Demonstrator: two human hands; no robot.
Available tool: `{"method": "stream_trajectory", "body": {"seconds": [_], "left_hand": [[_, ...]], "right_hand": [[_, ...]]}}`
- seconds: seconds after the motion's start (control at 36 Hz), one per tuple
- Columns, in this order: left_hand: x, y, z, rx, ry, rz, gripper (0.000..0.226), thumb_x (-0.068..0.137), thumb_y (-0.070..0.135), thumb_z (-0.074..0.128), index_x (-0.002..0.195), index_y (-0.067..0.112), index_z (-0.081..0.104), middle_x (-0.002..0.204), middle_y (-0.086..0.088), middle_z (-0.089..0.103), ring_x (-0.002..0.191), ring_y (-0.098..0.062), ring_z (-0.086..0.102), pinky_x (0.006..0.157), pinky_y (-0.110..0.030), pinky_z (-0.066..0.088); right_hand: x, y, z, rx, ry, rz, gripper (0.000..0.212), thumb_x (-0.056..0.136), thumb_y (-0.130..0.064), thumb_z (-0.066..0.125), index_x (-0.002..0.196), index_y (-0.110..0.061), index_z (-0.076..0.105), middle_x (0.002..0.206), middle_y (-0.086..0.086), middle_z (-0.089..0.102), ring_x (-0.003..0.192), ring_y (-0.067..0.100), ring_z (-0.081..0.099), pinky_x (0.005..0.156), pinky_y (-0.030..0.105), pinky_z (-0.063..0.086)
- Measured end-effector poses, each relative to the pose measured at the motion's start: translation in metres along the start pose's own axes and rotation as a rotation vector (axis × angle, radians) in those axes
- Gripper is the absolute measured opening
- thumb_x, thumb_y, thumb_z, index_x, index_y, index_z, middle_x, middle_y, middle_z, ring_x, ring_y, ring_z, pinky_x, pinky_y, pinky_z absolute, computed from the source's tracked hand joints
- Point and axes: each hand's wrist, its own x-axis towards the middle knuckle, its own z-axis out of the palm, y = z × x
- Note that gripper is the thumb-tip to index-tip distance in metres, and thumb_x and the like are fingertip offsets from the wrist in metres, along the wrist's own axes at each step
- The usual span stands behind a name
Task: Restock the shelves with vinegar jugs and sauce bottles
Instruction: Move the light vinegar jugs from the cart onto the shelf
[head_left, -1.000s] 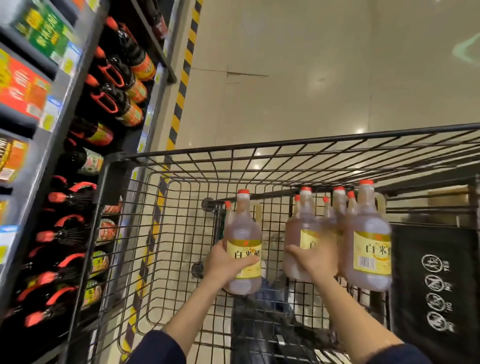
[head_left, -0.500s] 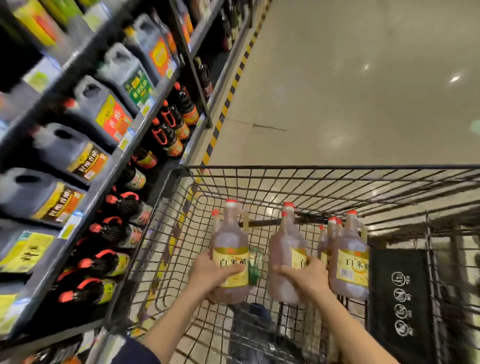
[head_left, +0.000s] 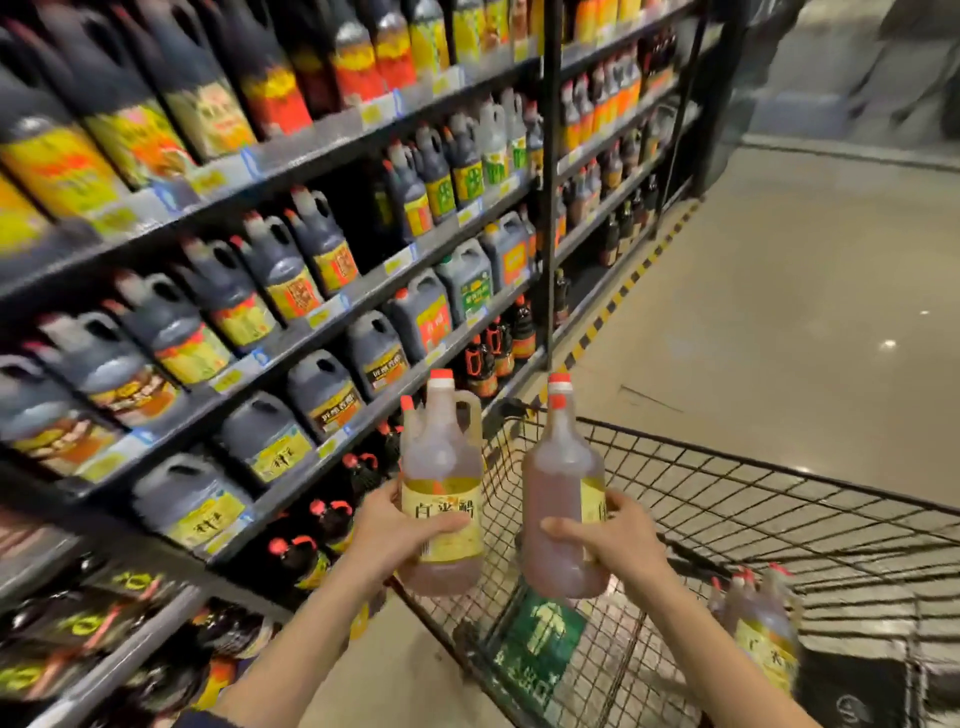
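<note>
Two upright pale vinegar jugs (head_left: 441, 499), red-capped, held

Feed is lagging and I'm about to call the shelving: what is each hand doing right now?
Left hand: closed round the left vinegar jugs, two caps showing.
Right hand: closed round the right vinegar jugs, two caps showing.

I see dark jugs (head_left: 306, 254) packing the shelves (head_left: 291, 156) across the left, one dark gap (head_left: 361, 213) at upper centre. The cart (head_left: 727, 493) walls off lower right; floor (head_left: 779, 312) beyond lies open.
</note>
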Motion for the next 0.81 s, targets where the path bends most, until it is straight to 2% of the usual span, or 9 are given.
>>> {"method": "stream_trajectory", "body": {"seconds": [0.11,0.22,0.28,0.36,0.42,0.5,0.61,0.69,0.81], "left_hand": [[-0.03,0.011,-0.055,-0.074,0.116,0.064,0.047,0.053,0.023,0.092,0.091,0.021,0.064,0.081,0.013,0.069,0.075,-0.003,0.065,0.058,-0.019,0.048],[-0.065,0.012,-0.116,-0.123,0.219,0.119,0.043,0.058,0.019,0.089,0.091,0.023,0.061,0.079,0.02,0.068,0.069,0.006,0.063,0.06,-0.019,0.053],[-0.083,0.006,-0.148,-0.139,0.277,0.135,0.049,0.055,0.023,0.09,0.095,0.023,0.061,0.088,0.015,0.068,0.08,0.0,0.064,0.065,-0.022,0.052],[-0.111,-0.008,-0.197,-0.151,0.367,0.16,0.056,0.052,0.026,0.092,0.1,0.02,0.064,0.094,0.009,0.071,0.087,-0.008,0.067,0.069,-0.025,0.053],[-0.134,-0.018,-0.227,-0.156,0.419,0.175,0.057,0.053,0.024,0.091,0.103,0.017,0.064,0.094,0.008,0.072,0.085,-0.007,0.068,0.066,-0.021,0.053],[-0.17,-0.034,-0.272,-0.171,0.489,0.196,0.047,0.058,0.021,0.089,0.096,0.023,0.062,0.088,0.014,0.069,0.076,0.004,0.064,0.056,-0.012,0.048],[-0.215,-0.064,-0.334,-0.157,0.619,0.186,0.057,0.054,0.027,0.091,0.101,0.025,0.059,0.09,0.015,0.066,0.083,-0.002,0.062,0.064,-0.021,0.049],[-0.248,-0.086,-0.377,-0.14,0.698,0.197,0.05,0.055,0.025,0.09,0.09,0.033,0.056,0.087,0.019,0.063,0.082,-0.002,0.061,0.064,-0.021,0.049],[-0.29,-0.116,-0.427,-0.125,0.839,0.178,0.05,0.057,0.024,0.09,0.094,0.027,0.055,0.083,0.019,0.059,0.081,-0.008,0.059,0.06,-0.018,0.045]], "right_hand": [[-0.019,-0.042,0.025,0.022,-0.07,-0.113,0.07,0.044,-0.037,0.093,0.103,-0.023,0.057,0.095,0.001,0.071,0.085,0.02,0.07,0.074,0.046,0.059],[-0.028,-0.069,0.063,0.013,-0.112,-0.218,0.116,0.025,-0.066,0.089,0.124,-0.018,0.053,0.11,0.005,0.067,0.096,0.023,0.067,0.076,0.045,0.059],[-0.046,-0.089,0.086,0.036,-0.143,-0.259,0.103,0.029,-0.057,0.091,0.117,-0.015,0.057,0.101,0.005,0.07,0.09,0.022,0.068,0.072,0.044,0.059],[-0.084,-0.118,0.123,0.072,-0.196,-0.299,0.056,0.049,-0.027,0.093,0.096,-0.015,0.065,0.085,0.0,0.071,0.075,0.014,0.068,0.055,0.027,0.057],[-0.104,-0.129,0.152,0.088,-0.248,-0.349,0.039,0.056,-0.019,0.09,0.086,-0.017,0.065,0.08,0.0,0.071,0.069,0.011,0.067,0.052,0.028,0.055],[-0.138,-0.141,0.195,0.095,-0.306,-0.396,0.043,0.056,-0.023,0.09,0.091,-0.013,0.067,0.089,0.006,0.072,0.082,0.02,0.068,0.067,0.039,0.058],[-0.185,-0.154,0.257,0.131,-0.439,-0.417,0.05,0.059,-0.021,0.088,0.102,-0.011,0.064,0.096,0.004,0.069,0.088,0.021,0.066,0.066,0.034,0.057],[-0.218,-0.161,0.305,0.14,-0.533,-0.451,0.044,0.062,-0.015,0.086,0.1,-0.013,0.063,0.095,0.002,0.07,0.085,0.017,0.067,0.061,0.027,0.055],[-0.262,-0.169,0.366,0.119,-0.628,-0.488,0.036,0.063,-0.014,0.086,0.092,-0.013,0.064,0.092,0.006,0.07,0.084,0.022,0.067,0.068,0.036,0.055]]}}
